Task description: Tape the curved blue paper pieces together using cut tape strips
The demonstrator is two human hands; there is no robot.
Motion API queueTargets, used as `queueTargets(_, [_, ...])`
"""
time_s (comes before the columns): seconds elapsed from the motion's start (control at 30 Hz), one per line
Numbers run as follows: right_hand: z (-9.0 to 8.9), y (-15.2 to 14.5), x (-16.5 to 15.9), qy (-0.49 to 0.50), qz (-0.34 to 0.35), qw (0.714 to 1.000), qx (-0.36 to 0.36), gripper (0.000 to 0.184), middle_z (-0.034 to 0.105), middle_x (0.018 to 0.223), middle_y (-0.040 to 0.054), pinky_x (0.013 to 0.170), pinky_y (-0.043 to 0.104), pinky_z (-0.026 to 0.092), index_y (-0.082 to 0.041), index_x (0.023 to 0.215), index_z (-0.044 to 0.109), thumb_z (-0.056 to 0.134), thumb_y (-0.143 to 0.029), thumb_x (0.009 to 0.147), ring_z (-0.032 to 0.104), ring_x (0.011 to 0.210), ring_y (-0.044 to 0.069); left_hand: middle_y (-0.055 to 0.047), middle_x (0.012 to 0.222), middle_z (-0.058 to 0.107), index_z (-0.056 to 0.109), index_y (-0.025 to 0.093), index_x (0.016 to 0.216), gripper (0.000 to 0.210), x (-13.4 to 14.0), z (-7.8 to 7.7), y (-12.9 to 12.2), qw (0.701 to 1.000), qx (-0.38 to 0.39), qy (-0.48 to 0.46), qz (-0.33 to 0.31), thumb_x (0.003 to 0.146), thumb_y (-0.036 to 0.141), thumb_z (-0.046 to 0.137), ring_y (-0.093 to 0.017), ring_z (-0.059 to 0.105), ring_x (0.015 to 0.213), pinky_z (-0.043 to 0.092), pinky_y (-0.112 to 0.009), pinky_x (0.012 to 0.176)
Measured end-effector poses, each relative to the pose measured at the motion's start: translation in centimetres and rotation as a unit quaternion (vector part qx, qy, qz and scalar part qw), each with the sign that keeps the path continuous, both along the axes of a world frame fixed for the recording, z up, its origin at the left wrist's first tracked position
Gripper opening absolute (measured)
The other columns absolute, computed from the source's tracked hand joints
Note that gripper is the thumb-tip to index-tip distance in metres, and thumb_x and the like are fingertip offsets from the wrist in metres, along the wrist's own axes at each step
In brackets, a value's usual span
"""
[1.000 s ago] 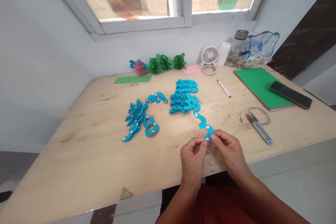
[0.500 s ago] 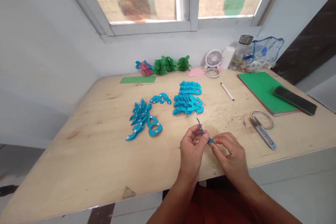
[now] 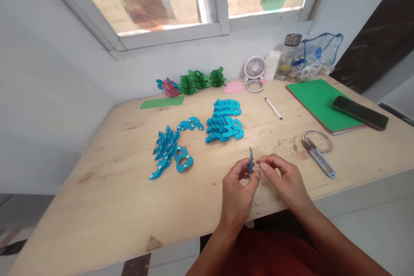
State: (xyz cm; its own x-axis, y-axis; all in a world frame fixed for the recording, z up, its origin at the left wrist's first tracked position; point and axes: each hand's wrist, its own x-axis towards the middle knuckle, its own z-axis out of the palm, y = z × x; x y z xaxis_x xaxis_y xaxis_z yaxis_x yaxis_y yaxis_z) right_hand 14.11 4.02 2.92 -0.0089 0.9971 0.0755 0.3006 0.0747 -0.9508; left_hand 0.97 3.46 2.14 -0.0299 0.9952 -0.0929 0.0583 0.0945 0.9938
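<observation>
My left hand (image 3: 236,194) pinches a blue paper cutout (image 3: 251,158) between thumb and fingers, its thin edge turned up towards me. Just to the right, my right hand (image 3: 287,183) has its thumb and forefinger pressed together, a little apart from the cutout; anything between those fingertips is too small to make out. Beyond my hands lies a pile of bright blue curved paper cutouts (image 3: 223,128), stacked in folds. Further left sits another pile of blue cutouts (image 3: 165,148) with small white patches on them.
At right lie thread snips (image 3: 320,159), a tape ring (image 3: 330,140), a pen (image 3: 273,108) and a green folder (image 3: 310,99) with a phone (image 3: 360,113) on it. Along the wall stand folded paper figures (image 3: 197,79), a small fan (image 3: 254,67) and a bottle (image 3: 286,58).
My right hand has come off the blue cutout and moved slightly apart from it. In my left hand the cutout has turned more upright. The view has shifted a little right.
</observation>
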Motion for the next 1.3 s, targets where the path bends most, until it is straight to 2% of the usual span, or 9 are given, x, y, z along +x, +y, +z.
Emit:
queueTargets(0.13, [-0.4, 0.8, 0.5, 0.036, -0.013, 0.997, -0.063, 0.017, 0.063, 0.071, 0.0016, 0.069, 0.031, 0.042, -0.019, 0.075, 0.064, 0.061, -0.036, 0.079, 0.056, 0.071, 0.018, -0.008, 0.097, 0.072, 0.067, 0.016, 0.104, 0.029, 0.8, 0.1, -0.2, 0.998, 0.013, 0.062, -0.026, 0.076, 0.020, 0.062, -0.020, 0.064, 0.084, 0.050, -0.034, 0.079])
queueTargets(0.27, [-0.8, 0.8, 1.1, 0.097, -0.004, 0.990, -0.106, 0.019, 0.062, 0.071, 0.0014, 0.066, 0.030, 0.043, -0.018, 0.076, 0.064, 0.062, -0.037, 0.078, 0.056, 0.069, 0.017, -0.006, 0.094, 0.072, 0.068, 0.017, 0.106, 0.030, 1.2, -0.1, -0.1, 0.998, -0.002, 0.047, -0.041, 0.077, 0.021, 0.061, -0.019, 0.064, 0.081, 0.052, -0.033, 0.077])
queueTargets(0.37, [-0.9, 0.7, 1.3, 0.127, 0.001, 0.985, -0.120, 0.021, 0.063, 0.072, 0.0016, 0.066, 0.029, 0.043, -0.018, 0.076, 0.064, 0.061, -0.038, 0.079, 0.056, 0.070, 0.017, -0.006, 0.095, 0.072, 0.068, 0.018, 0.107, 0.031, 1.3, -0.2, -0.1, 0.998, -0.006, 0.045, -0.045, 0.076, 0.021, 0.061, -0.018, 0.064, 0.080, 0.052, -0.033, 0.077])
queueTargets(0.5, [-0.7, 0.8, 1.4, 0.140, -0.010, 0.984, -0.110, 0.023, 0.062, 0.068, -0.0001, 0.066, 0.027, 0.043, -0.018, 0.071, 0.063, 0.059, -0.039, 0.081, 0.056, 0.068, 0.015, -0.005, 0.092, 0.072, 0.068, 0.018, 0.109, 0.034, 1.3, -0.1, -0.4, 0.995, 0.006, 0.090, -0.044, 0.076, 0.019, 0.060, -0.018, 0.064, 0.079, 0.052, -0.033, 0.076])
queueTargets(0.77, [-0.3, 0.8, 0.6, 0.127, -0.010, 0.986, -0.112, 0.019, 0.065, 0.070, 0.0002, 0.068, 0.027, 0.044, -0.019, 0.072, 0.063, 0.061, -0.036, 0.080, 0.058, 0.070, 0.015, -0.005, 0.088, 0.072, 0.066, 0.017, 0.109, 0.034, 0.5, 0.2, -0.8, 0.992, 0.014, 0.117, -0.051, 0.076, 0.017, 0.058, -0.018, 0.063, 0.076, 0.051, -0.033, 0.076])
queueTargets(0.87, [-0.2, 0.8, 0.2, 0.103, -0.017, 0.988, -0.110, 0.017, 0.064, 0.070, 0.0010, 0.067, 0.028, 0.045, -0.019, 0.074, 0.063, 0.060, -0.035, 0.078, 0.058, 0.071, 0.016, -0.005, 0.089, 0.071, 0.065, 0.018, 0.109, 0.033, 0.0, 0.2, -1.0, 0.987, 0.040, 0.144, -0.053, 0.077, 0.015, 0.057, -0.017, 0.063, 0.075, 0.051, -0.032, 0.074])
queueTargets(1.1, [-0.2, 0.8, -0.7, 0.052, -0.035, 0.993, -0.097, 0.014, 0.065, 0.077, 0.0028, 0.071, 0.032, 0.048, -0.019, 0.080, 0.064, 0.062, -0.031, 0.074, 0.060, 0.075, 0.019, -0.009, 0.105, 0.069, 0.062, 0.020, 0.109, 0.035, -1.2, -0.2, -1.6, 0.944, 0.163, 0.278, -0.066, 0.079, 0.008, 0.050, -0.024, 0.064, 0.092, 0.049, -0.038, 0.080])
queueTargets(1.3, [0.1, 0.8, -1.0, 0.020, -0.026, 0.995, -0.093, 0.013, 0.064, 0.076, 0.0031, 0.072, 0.033, 0.047, -0.019, 0.079, 0.063, 0.061, -0.030, 0.072, 0.059, 0.073, 0.018, -0.009, 0.106, 0.069, 0.060, 0.022, 0.112, 0.037, -1.7, -0.7, -1.9, 0.925, 0.197, 0.319, -0.059, 0.080, 0.008, 0.049, -0.027, 0.064, 0.093, 0.049, -0.039, 0.078])
